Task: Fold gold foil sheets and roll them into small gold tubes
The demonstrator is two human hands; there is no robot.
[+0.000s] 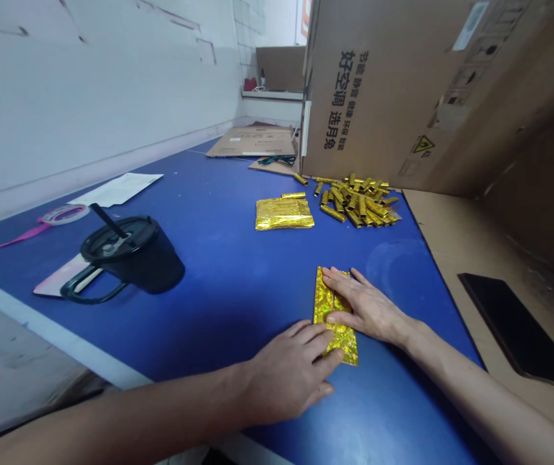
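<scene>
A shiny gold foil sheet lies flat on the blue table in front of me, longer than it is wide. My left hand rests at its near left part, fingers stretched over the edge of the foil. Across the upper right part of the sheet lies my right hand, flat with the fingers spread and thumb pointing left. Farther off sits a flat stack of gold foil sheets. To its right is a loose pile of rolled gold foil tubes. What lies under my palms is hidden.
On the left stands a dark lidded mug with a straw, near a roll of tape and white paper. A large cardboard box rises behind the tubes. A black flat object lies on cardboard at right.
</scene>
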